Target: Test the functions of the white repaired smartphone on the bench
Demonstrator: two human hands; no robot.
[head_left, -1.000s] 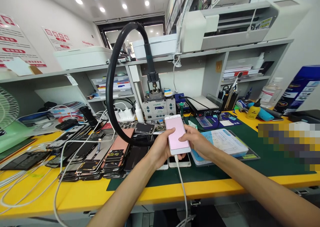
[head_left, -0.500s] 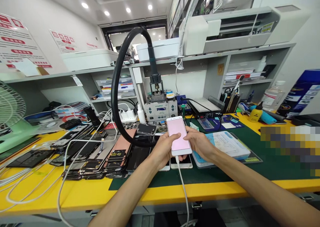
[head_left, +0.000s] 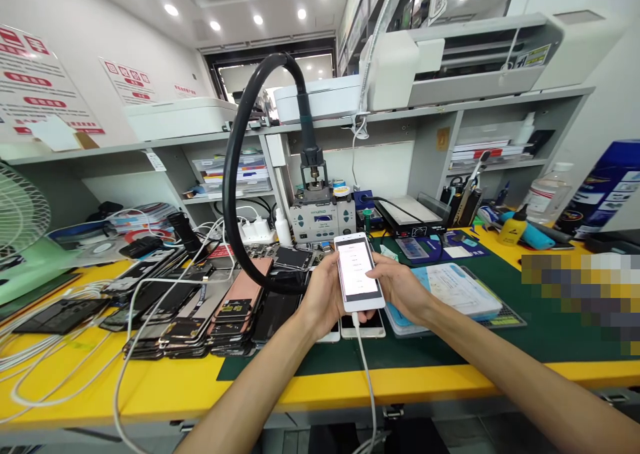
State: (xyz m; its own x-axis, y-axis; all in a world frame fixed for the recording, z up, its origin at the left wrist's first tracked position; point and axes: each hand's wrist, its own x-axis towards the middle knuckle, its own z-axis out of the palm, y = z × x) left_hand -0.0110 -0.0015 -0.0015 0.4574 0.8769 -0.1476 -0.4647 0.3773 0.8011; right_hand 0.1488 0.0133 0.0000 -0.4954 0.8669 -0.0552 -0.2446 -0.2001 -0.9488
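A white smartphone (head_left: 357, 274) is held upright, its screen showing a white page with short lines of text. My left hand (head_left: 323, 294) wraps around its left edge, thumb along the side. My right hand (head_left: 400, 284) grips the right edge, with the thumb over the screen. From the phone's bottom end a white charging cable (head_left: 367, 374) hangs down past the bench edge. Below the hands, another phone (head_left: 367, 327) lies on the green mat (head_left: 450, 349), partly covered by the held one.
Left of my hands lie stacks of phone screens (head_left: 233, 314) and loose white cables (head_left: 125, 361). A black hose (head_left: 231, 167) arches over them beside the rework station (head_left: 323, 222). Plastic cases (head_left: 450, 294) sit to the right, near a yellow bottle (head_left: 513, 227).
The phone's screen has gone from plain pink to a white page with text lines. My left thumb has moved off the screen to the phone's left edge.
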